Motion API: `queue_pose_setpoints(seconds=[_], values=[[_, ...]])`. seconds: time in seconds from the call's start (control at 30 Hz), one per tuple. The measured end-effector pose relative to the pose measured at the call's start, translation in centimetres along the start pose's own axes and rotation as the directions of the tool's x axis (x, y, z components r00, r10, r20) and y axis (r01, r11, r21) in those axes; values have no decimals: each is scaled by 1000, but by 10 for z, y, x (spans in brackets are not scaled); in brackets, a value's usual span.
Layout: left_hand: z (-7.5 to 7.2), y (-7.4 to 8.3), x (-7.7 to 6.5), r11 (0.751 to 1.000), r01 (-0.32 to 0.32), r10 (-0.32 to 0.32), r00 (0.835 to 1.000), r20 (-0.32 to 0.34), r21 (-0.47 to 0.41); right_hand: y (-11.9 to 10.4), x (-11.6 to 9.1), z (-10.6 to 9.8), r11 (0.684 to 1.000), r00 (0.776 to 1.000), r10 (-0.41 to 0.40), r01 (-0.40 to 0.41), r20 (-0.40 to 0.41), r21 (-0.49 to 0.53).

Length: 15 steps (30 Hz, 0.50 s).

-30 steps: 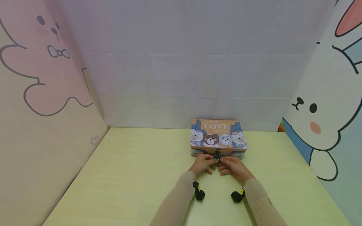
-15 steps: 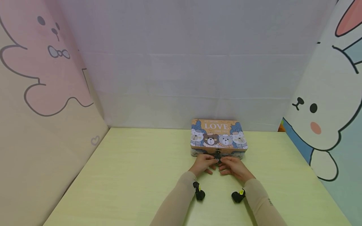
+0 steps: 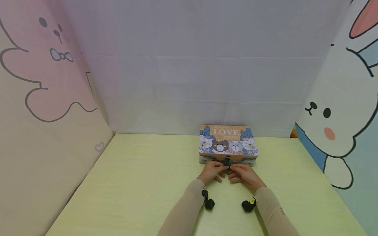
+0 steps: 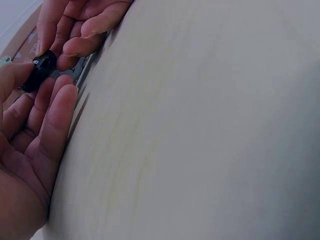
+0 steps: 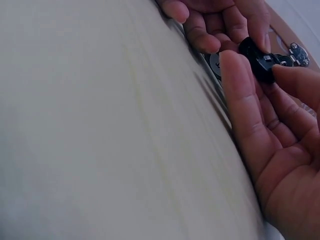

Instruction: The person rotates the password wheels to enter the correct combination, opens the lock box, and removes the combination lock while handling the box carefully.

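Against the front of a tin box [image 3: 226,141] hangs a small black padlock [image 5: 259,59], fastened at a metal clasp [image 5: 298,54]. The lid is down and carries bears and the word LOVE. My left hand [image 3: 213,170] pinches the padlock from the left, and my right hand [image 3: 245,173] pinches it from the right. In the left wrist view the padlock [image 4: 41,70] sits between the fingertips of both hands, its face partly covered by them. The remaining fingers lie curled below it, close over the tabletop.
The box stands near the far edge of a pale yellow-green table [image 3: 147,180], in front of a white back wall [image 3: 189,82]. Side panels with cartoon animals [image 3: 333,131] flank the table. Each wrist bears a small black camera [image 3: 209,204].
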<state>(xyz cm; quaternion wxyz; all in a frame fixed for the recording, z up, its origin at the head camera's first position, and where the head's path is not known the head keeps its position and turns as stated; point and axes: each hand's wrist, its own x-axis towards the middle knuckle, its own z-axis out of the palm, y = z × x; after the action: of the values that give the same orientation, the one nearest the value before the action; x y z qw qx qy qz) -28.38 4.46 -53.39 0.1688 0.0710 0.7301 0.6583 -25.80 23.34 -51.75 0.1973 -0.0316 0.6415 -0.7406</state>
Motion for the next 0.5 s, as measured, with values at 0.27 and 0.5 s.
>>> queue_pose_setpoints(seconds=[0.27, 0.5], values=[[1, 1, -2, 1000, 8, -8, 1000, -12, 10, 1, 0, -1, 1000, 1000, -3, 3, 6, 2], [1, 2, -2, 999, 27, -29, 998, -47, -43, 2, 1, -1, 1000, 1000, -11, 11, 6, 12]])
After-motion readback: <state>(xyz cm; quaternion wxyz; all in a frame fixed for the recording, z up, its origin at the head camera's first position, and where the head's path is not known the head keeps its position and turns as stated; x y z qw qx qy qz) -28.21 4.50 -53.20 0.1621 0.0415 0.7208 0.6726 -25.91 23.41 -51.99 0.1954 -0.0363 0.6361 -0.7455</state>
